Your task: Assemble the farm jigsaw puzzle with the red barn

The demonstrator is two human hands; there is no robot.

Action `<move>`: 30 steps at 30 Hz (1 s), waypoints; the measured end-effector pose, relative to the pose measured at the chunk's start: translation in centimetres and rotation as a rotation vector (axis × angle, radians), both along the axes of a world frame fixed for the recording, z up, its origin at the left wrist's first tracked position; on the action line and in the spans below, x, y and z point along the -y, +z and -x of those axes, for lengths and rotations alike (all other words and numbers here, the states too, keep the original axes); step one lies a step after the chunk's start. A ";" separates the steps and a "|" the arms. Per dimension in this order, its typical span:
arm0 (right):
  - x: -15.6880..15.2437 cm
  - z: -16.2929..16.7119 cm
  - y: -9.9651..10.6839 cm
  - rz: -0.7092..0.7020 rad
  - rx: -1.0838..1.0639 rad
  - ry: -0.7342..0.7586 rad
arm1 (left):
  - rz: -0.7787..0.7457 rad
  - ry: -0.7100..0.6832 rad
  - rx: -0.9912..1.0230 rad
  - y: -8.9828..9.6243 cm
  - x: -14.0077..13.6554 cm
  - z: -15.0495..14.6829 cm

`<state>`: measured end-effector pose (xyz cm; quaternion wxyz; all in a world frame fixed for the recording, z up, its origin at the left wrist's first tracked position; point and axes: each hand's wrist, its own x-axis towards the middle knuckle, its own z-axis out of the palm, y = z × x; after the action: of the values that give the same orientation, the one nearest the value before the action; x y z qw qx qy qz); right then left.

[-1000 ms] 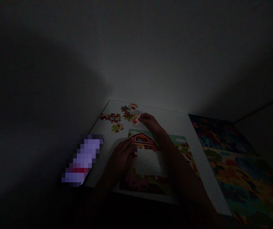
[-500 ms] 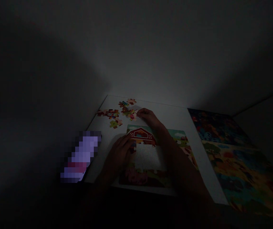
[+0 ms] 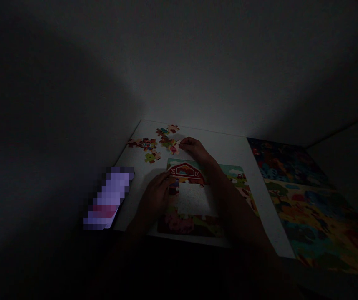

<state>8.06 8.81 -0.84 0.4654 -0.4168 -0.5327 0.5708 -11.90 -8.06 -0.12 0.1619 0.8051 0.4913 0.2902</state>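
A partly filled farm jigsaw puzzle (image 3: 185,171) with a red barn lies on the white table, its middle a pale gap. My left hand (image 3: 156,192) rests along its left edge, fingers stretched out and lying on the border near the barn. Beyond the puzzle, my right hand (image 3: 195,149) reaches to the loose pieces, thumb and fingers pinched at a pinkish-white puzzle piece (image 3: 175,148). Several more loose puzzle pieces (image 3: 149,144) lie to its left, some touching or overlapping. My right forearm covers part of the puzzle's right side.
A phone-like device with a lit, blurred screen (image 3: 112,198) is at the table's left edge. Colourful picture sheets (image 3: 307,208) lie on the right. A pale wall (image 3: 197,83) rises behind the white table (image 3: 225,143). The light is dim.
The whole view has shifted slightly, so the table sits a little higher. Both hands keep nearly the same places, the right one still at the loose pieces.
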 end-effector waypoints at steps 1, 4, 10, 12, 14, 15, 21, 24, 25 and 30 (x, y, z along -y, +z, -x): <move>0.0 0.0 0.0 -0.009 0.012 0.000 | -0.008 0.001 -0.003 -0.1 0.0 0.0; 0.2 0.3 0.2 -0.027 0.059 -0.014 | -0.037 -0.004 -0.020 -0.2 0.1 0.0; 0.7 1.1 0.2 -0.088 0.203 -0.074 | -0.035 0.007 -0.057 0.1 0.4 -0.3; 0.7 1.3 -0.1 -0.145 0.269 -0.094 | -0.034 0.014 -0.053 0.1 0.4 -0.4; 0.6 1.5 -0.4 -0.199 0.331 -0.105 | -0.034 0.017 -0.043 0.1 0.5 -0.4; 0.6 1.5 -0.5 -0.219 0.360 -0.104 | -0.034 0.013 -0.039 0.1 0.5 -0.4; 0.8 1.9 -0.9 -0.283 0.554 -0.111 | -0.055 0.005 -0.011 0.4 0.7 -0.4; 1.0 1.9 -0.6 -0.264 0.597 -0.105 | -0.045 0.006 -0.006 0.6 0.8 -0.5; 1.1 2.0 -0.4 -0.264 0.615 -0.102 | -0.045 0.010 -0.001 0.6 0.8 -0.5; 1.7 2.9 1.1 -0.366 0.734 -0.128 | -0.025 0.020 0.019 0.7 0.8 -0.6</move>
<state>5.16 7.11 0.23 0.3456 -0.5352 -0.7290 0.2502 -11.26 -8.83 0.57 0.1538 0.7993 0.4940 0.3056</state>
